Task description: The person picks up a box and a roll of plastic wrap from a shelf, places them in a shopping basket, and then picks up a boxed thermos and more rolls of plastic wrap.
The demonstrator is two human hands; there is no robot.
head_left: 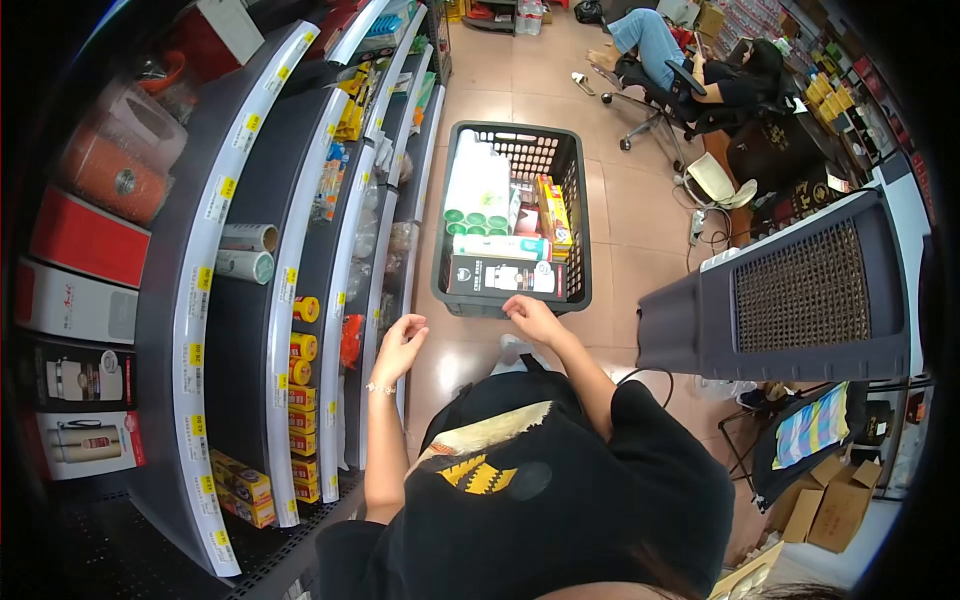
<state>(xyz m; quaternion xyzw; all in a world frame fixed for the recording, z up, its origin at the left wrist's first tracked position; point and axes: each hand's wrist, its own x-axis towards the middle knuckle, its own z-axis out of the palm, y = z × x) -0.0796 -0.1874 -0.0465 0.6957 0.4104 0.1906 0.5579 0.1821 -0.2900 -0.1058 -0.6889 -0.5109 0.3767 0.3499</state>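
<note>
A black plastic basket (pixel 583 200) stands on the floor in front of me. It holds several white rolls with green ends (pixel 478 190), yellow-and-red boxes (pixel 553 215), a white-and-teal tube lying crosswise (pixel 500 247) and a black box with a bottle picture (pixel 508 276). My left hand (pixel 400 348), a bracelet at its wrist, hangs in the air beside the shelf edge, fingers loosely bent and holding nothing. My right hand (pixel 535 320) is at the near rim of the basket, fingers loosely extended with nothing in them.
Shelves (pixel 245 130) with price tags line the left, carrying boxed flasks (pixel 85 440), yellow jars (pixel 303 346) and two rolls (pixel 247 252). A grey air cooler (pixel 790 285) stands at right. Beyond it, a person (pixel 735 85) sits in an office chair. Cardboard boxes (pixel 832 505) lie lower right.
</note>
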